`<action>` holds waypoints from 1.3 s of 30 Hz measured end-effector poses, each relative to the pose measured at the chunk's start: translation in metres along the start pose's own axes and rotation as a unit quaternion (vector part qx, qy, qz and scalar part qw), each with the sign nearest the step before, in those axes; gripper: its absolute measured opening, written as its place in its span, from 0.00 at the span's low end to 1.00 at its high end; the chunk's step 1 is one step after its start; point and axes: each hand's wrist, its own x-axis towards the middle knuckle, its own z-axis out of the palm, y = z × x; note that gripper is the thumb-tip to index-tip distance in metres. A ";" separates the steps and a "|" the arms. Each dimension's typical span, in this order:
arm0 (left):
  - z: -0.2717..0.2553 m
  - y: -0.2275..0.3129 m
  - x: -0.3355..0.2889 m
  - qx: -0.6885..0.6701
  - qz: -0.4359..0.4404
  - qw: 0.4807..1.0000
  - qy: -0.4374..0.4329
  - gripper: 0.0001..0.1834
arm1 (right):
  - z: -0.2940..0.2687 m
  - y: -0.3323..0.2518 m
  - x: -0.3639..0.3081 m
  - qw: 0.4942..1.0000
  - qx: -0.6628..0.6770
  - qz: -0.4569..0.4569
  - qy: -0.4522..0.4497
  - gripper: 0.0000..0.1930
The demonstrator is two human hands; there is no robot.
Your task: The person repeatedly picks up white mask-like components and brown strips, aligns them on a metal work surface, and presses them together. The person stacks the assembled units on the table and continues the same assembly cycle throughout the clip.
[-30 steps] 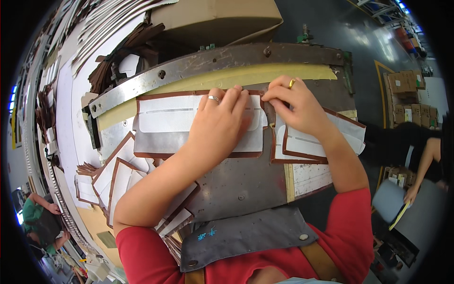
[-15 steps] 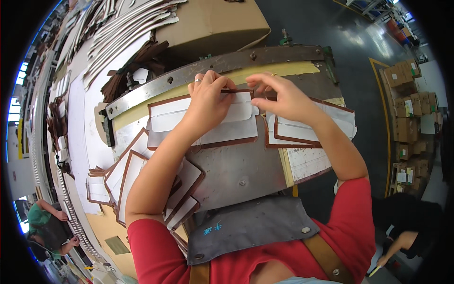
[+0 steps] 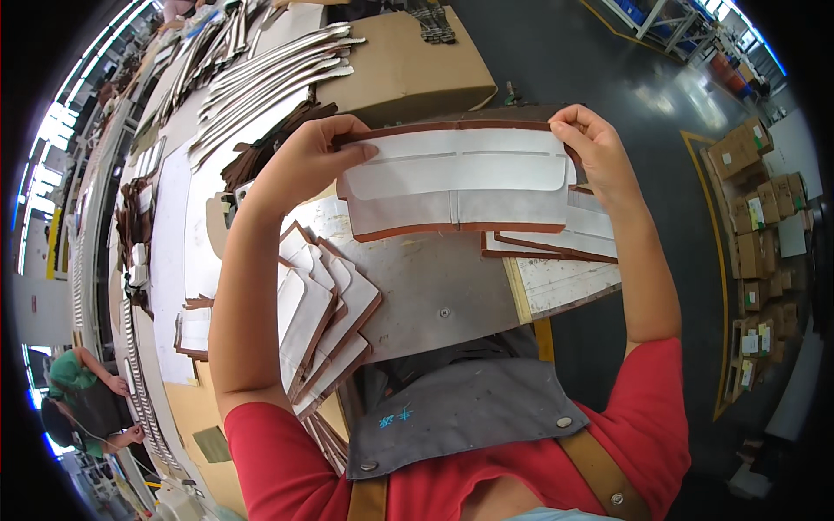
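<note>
Between my two hands hangs a wide white panel with brown leather-like edges (image 3: 508,208), lifted above the metal work plate (image 3: 426,300). A rounded white flap with thin slits covers its upper part, and a crease runs down its middle. My left hand (image 3: 308,165) pinches the upper left corner, thumb in front. At the upper right corner my right hand (image 3: 599,152) grips the brown edge between thumb and fingers. Similar panels (image 3: 552,245) lie partly hidden under my right forearm. Beside my left forearm a fanned pile of such panels (image 3: 326,304) rests on the table.
A large cardboard box (image 3: 417,65) stands at the back, next to rows of long pale strips (image 3: 269,82). Dark brown scraps (image 3: 265,143) lie left of the plate. Stacked cartons (image 3: 747,234) line the right side. A co-worker in green (image 3: 82,391) sits at far left.
Both hands have moved apart to the panel's upper corners. The panel has been raised off the work plate and held stretched out. The pile at left shows more fully.
</note>
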 end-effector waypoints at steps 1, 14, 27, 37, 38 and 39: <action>0.000 0.002 -0.002 -0.063 0.004 0.998 -0.010 0.09 | -0.004 0.000 -0.003 1.000 0.005 0.009 -0.005 0.06; 0.028 0.027 -0.017 -0.057 0.131 0.988 0.060 0.09 | 0.025 -0.031 -0.026 0.952 -0.257 -0.106 -0.130 0.10; 0.068 -0.073 -0.053 0.457 0.004 0.878 0.140 0.22 | 0.167 0.056 -0.053 0.886 0.332 0.293 -0.140 0.13; 0.070 -0.105 -0.050 0.471 -0.021 0.872 0.133 0.24 | 0.114 0.073 0.015 0.833 -0.468 -0.273 -0.113 0.12; 0.076 -0.119 -0.047 0.481 0.007 0.860 0.174 0.25 | 0.114 0.079 0.019 0.820 -0.483 -0.280 -0.125 0.13; 0.075 -0.118 -0.047 0.480 -0.013 0.861 0.167 0.25 | 0.115 0.078 0.020 0.815 -0.488 -0.278 -0.140 0.14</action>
